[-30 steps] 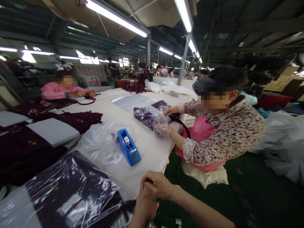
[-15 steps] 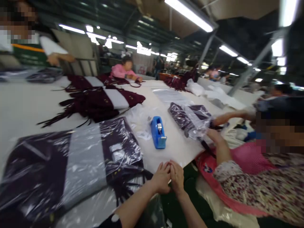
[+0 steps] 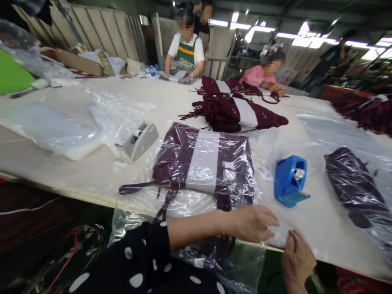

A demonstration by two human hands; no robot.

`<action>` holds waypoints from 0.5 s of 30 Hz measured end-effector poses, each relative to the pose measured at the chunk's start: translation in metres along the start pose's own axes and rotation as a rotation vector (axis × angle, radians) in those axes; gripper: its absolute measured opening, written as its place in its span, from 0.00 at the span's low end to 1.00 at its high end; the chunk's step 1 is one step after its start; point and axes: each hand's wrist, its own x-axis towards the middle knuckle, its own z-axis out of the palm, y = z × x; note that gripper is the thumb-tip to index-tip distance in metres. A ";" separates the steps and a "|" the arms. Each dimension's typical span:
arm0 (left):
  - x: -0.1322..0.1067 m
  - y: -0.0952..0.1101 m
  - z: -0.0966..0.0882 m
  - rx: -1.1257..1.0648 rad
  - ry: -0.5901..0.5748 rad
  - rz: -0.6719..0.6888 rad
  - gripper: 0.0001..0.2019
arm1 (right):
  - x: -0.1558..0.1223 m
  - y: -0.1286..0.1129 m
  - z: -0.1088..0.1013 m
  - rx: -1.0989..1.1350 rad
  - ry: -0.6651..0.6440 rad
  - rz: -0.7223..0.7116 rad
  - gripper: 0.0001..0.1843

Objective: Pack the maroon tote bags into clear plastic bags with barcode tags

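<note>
A maroon and white handbag (image 3: 202,163) lies in a clear plastic bag (image 3: 183,204) at the table's near edge, its strap hanging over the edge. My left hand (image 3: 251,222) reaches across the bag's lower right corner, fingers pressed together in a pinch on the clear film. My right hand (image 3: 297,257) comes up from below the table edge, fingertips closed on the same film a little to the right. A blue tape dispenser (image 3: 289,179) stands just beyond both hands.
A grey tape dispenser (image 3: 137,141) and loose plastic bags (image 3: 55,130) lie at the left. More maroon handbags (image 3: 235,112) are stacked mid-table, and another wrapped one (image 3: 352,188) lies at the right. Other people (image 3: 186,49) work at the far side.
My view has swung left, away from the person in the floral top. My hands, clasped together at the table edge before, have come apart and now pinch the film by the wrapped handbag.
</note>
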 end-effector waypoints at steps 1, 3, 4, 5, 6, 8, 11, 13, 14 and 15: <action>-0.019 -0.006 -0.016 0.069 0.022 -0.037 0.15 | 0.002 -0.003 -0.003 -0.006 -0.020 0.026 0.25; -0.061 -0.022 -0.043 0.221 0.087 -0.209 0.17 | 0.005 -0.005 -0.007 0.016 -0.070 0.071 0.27; -0.083 -0.032 -0.053 0.305 0.094 -0.299 0.19 | 0.007 -0.005 -0.009 0.030 -0.101 0.100 0.28; -0.104 -0.041 -0.059 0.398 0.096 -0.384 0.22 | 0.007 -0.004 -0.010 0.042 -0.132 0.137 0.29; -0.124 -0.051 -0.064 0.494 0.091 -0.461 0.24 | 0.008 -0.005 -0.010 0.052 -0.160 0.184 0.29; -0.158 -0.068 -0.066 0.660 0.058 -0.564 0.29 | 0.011 -0.010 -0.010 0.052 -0.172 0.291 0.29; -0.186 -0.084 -0.060 0.796 0.025 -0.594 0.30 | 0.017 -0.035 -0.015 0.048 -0.051 0.356 0.28; -0.193 -0.091 -0.053 0.852 0.052 -0.549 0.30 | 0.025 -0.065 -0.024 0.090 0.042 0.260 0.23; -0.194 -0.095 -0.050 0.867 0.079 -0.532 0.30 | 0.031 -0.083 -0.029 0.098 0.085 0.215 0.20; -0.195 -0.100 -0.046 0.868 0.113 -0.515 0.30 | 0.038 -0.102 -0.034 0.105 0.120 0.160 0.17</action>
